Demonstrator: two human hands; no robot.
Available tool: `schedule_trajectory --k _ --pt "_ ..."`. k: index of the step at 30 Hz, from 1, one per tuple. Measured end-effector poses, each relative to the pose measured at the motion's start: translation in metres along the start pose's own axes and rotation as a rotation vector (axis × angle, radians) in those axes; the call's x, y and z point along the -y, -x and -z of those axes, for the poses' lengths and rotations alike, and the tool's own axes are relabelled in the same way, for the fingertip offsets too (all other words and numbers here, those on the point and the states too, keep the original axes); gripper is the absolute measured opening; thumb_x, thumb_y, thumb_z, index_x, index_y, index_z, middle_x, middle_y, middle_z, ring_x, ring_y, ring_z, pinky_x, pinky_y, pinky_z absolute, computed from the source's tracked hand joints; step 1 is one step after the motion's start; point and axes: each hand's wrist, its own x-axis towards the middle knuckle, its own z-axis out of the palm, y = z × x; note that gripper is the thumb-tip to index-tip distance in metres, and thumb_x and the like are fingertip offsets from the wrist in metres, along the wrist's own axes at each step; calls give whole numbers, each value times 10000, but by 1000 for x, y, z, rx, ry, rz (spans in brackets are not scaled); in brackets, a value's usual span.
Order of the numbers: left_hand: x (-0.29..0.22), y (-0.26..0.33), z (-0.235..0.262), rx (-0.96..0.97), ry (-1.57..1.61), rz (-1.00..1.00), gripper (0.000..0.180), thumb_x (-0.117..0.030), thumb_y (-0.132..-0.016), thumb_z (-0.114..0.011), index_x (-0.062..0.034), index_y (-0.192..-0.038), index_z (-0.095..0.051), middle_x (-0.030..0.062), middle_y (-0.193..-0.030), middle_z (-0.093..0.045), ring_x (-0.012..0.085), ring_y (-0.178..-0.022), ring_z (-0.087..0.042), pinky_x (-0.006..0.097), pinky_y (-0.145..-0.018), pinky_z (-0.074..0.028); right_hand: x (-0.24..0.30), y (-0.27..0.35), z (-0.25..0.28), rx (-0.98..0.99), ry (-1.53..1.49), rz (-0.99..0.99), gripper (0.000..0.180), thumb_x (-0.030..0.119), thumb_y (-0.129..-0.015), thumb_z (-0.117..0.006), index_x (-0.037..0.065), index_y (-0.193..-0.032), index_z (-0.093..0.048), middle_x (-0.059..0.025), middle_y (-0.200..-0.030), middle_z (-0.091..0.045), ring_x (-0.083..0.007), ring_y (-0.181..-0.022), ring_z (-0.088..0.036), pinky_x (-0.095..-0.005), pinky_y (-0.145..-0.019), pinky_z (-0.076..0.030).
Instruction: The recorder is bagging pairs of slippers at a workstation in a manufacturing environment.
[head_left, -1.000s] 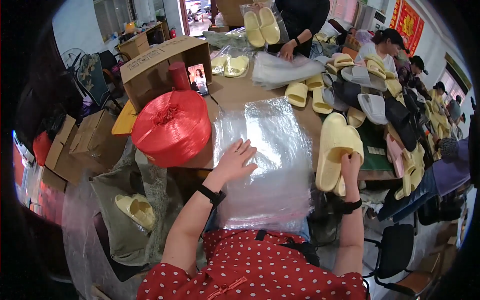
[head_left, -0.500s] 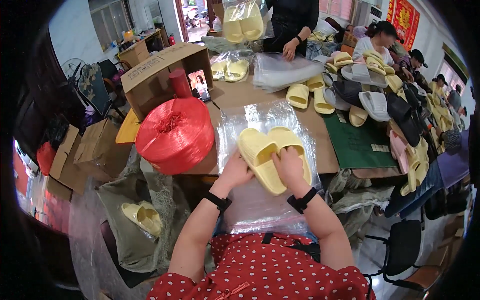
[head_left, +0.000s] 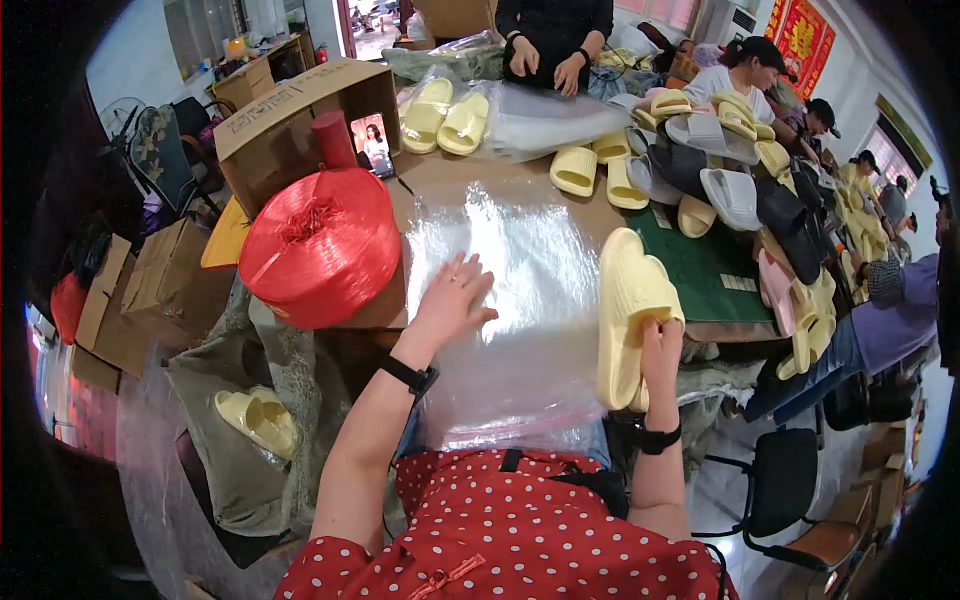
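A stack of clear plastic bags (head_left: 530, 350) lies in front of me, reaching over the table's near edge. On its left part rests my left hand (head_left: 455, 305), fingers spread, holding nothing. To the right of the stack, my right hand (head_left: 660, 350) grips a pair of pale yellow slide sandals (head_left: 625, 310) held together and tilted upright. The fingers go in at the foot opening of one sandal, and part of the second is hidden behind the first.
A big red roll of plastic twine (head_left: 320, 250) stands left, before an open cardboard box (head_left: 300, 115) and a phone (head_left: 372, 145). Heaped slides (head_left: 730, 195) cover the right side, beside a green board (head_left: 700, 265). Across the table stands a person (head_left: 555, 50); others sit right.
My right hand has carried the yellow slides rightward off the bags. My left hand has let go of them and lies flat on the stack. The far person's bagged pair now lies on the table.
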Motion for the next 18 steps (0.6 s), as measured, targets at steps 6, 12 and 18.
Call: schedule_trajectory --k 6,12,18 --pt "-35 22 1 -122 163 -116 566 -318 -798 -744 -90 -1290 -580 138 -1387 -537 348 -1319 -463 474 -1054 -417 -35 23 30 -53 -273 -133 195 84 -948 -536 -57 -1073 -587 -102 -951 -579 -168 -872 -550 -322 -761 -444" --pt "-55 42 -1 60 67 -125 734 -442 -777 -750 -141 -1398 -501 129 -1491 -437 356 -1402 -359 469 -1147 -303 -33 27 26 -77 -307 -145 192 88 -949 -553 -48 -1082 -583 -87 -963 -576 -160 -886 -549 -311 -775 -448" --pt "-49 30 -1 77 284 -12 685 -371 -818 -735 -129 -1413 -497 149 -1518 -404 344 -1439 -308 475 -1182 -243 -6 34 22 -22 -285 -106 187 74 -939 -575 -35 -1091 -586 -69 -977 -544 -155 -901 -531 -304 -791 -445"
